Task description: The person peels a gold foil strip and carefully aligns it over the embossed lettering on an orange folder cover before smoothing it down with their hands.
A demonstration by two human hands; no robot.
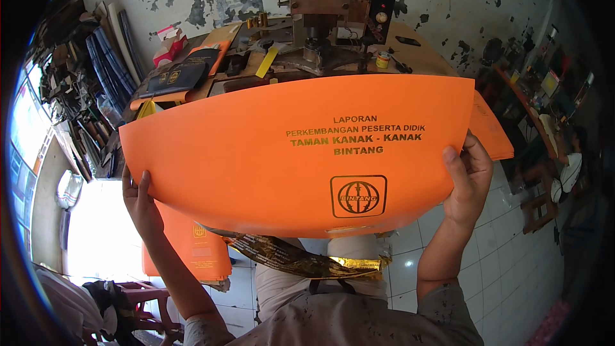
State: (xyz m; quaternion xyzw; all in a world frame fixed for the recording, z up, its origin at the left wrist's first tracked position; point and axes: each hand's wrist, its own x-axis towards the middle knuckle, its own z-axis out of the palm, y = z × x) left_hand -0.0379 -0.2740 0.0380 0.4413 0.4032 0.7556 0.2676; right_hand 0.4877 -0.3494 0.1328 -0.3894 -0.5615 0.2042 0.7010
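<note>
Orange cardboard cover sheet point(301, 154) with gold printed lettering and a gold emblem fills the middle of the head view, held up flat toward the camera between both hands. Its long axis runs from left to right across the frame, and its lower edge bends down in a curve.

At the lower left, the left hand point(142, 202) closes on the left edge of the sheet, with the fingertips showing over the front side. At the right, the right hand point(469, 178) closes on the right edge, the thumb pressed on the front face and the other fingers behind. Both grips are closed on the sheet and hold nothing else. The two hands stand at opposite ends of the long axis, so neither one is nearer to the sheet.

Below the sheet, a strip of gold foil point(301, 259) lies across the person's lap, and a second orange cover point(195, 247) hangs at the lower left. Behind the top edge, in the upper centre, a brown metal press machine point(323, 9) stands on a wooden work surface point(416, 51), with dark blue booklets point(179, 74) at the upper left.
</note>
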